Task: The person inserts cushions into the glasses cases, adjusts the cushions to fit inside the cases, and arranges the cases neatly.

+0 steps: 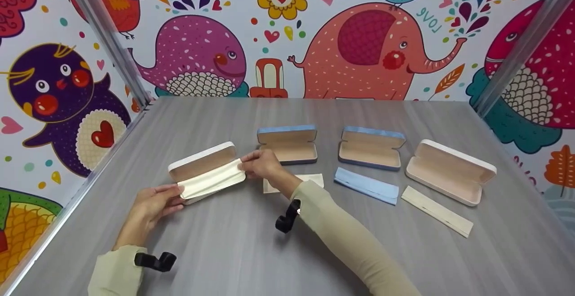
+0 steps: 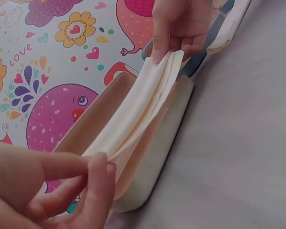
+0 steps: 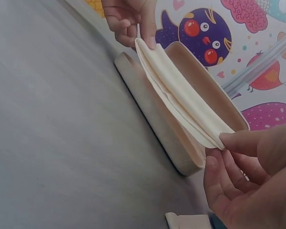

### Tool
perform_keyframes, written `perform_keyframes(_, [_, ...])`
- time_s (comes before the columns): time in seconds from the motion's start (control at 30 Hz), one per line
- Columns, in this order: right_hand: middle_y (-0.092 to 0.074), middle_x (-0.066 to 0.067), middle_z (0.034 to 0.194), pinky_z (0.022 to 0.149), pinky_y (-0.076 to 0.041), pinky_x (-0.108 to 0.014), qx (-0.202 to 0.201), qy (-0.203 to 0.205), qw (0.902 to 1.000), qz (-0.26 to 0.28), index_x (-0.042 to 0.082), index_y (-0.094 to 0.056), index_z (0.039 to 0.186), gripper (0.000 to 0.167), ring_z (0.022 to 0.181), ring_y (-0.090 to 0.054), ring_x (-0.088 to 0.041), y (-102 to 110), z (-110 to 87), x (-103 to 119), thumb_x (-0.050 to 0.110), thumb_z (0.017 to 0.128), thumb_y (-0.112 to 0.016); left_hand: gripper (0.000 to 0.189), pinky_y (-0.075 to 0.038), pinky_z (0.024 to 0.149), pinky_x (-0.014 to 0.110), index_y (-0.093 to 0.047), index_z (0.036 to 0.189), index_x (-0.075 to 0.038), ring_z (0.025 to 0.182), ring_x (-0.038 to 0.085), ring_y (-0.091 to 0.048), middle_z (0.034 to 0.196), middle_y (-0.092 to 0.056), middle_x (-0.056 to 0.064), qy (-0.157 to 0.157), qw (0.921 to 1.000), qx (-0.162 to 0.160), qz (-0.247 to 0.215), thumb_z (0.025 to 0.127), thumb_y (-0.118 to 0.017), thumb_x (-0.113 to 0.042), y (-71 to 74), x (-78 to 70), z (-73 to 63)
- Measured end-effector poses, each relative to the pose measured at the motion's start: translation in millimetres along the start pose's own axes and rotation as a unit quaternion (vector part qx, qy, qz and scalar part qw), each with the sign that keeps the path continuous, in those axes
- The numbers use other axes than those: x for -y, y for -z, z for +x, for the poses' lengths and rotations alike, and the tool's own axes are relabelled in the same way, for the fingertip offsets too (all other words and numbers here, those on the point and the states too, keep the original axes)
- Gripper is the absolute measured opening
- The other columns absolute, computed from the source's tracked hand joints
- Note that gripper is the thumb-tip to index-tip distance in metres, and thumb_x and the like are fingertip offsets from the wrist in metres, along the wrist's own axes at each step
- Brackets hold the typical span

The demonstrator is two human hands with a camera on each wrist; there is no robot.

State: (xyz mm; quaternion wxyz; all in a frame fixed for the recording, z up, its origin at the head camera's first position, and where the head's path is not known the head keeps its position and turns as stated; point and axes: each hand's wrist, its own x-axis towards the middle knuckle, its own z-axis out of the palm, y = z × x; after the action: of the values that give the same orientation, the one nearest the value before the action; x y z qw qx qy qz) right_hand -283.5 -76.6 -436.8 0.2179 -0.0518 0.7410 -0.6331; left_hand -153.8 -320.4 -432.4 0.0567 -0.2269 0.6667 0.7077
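A folded cream cloth [image 1: 213, 179] is stretched lengthwise between both hands, over an open white glasses case [image 1: 201, 156]. My left hand [image 1: 150, 204] pinches its left end between thumb and fingers. At the other end, my right hand [image 1: 268, 166] pinches the cloth the same way. In the left wrist view the layered folds of the cloth [image 2: 133, 107] show along its side, above the lower half of the case [image 2: 157, 160]. The case lid stands raised behind the cloth. Much of the case's inside is hidden under the cloth.
Two open blue glasses cases [image 1: 287, 135] [image 1: 372, 139] and an open whitish case [image 1: 449, 170] stand to the right. Before them lie a cream cloth [image 1: 314, 179], partly behind the right arm, a blue cloth [image 1: 366, 186] and a beige cloth [image 1: 438, 211]. A patterned wall [image 1: 287, 35] bounds the table.
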Motion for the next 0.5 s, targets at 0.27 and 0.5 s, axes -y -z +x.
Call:
perform_keyframes(0.27, [-0.068, -0.001, 0.079, 0.065, -0.058, -0.026, -0.028, 0.004, 0.9994, -0.021, 0.001, -0.075, 0.095, 0.012, 0.066, -0.062, -0.010, -10, 9.5, 3, 0.003, 0.083, -0.079, 0.014, -0.060, 0.064, 0.021, -0.062, 0.108, 0.000, 0.065, 0.005, -0.069, 0.072, -0.069, -0.004, 0.003, 0.9998, -0.017, -0.006, 0.095, -0.065, -0.003, 2.0, -3.0, 4.3])
perform_keyframes(0.5, [-0.063, 0.003, 0.069, 0.056, -0.052, -0.019, -0.057, 0.015, 0.9960, -0.067, 0.002, -0.074, 0.088, 0.008, 0.059, -0.058, -0.007, -19, 12.9, 2, 0.003, 0.083, -0.079, 0.024, -0.059, 0.060, 0.021, -0.060, 0.115, 0.006, 0.061, 0.004, -0.068, 0.068, -0.069, -0.003, 0.011, 0.9990, -0.042, 0.013, 0.094, -0.066, -0.003, 2.6, -2.7, 8.5])
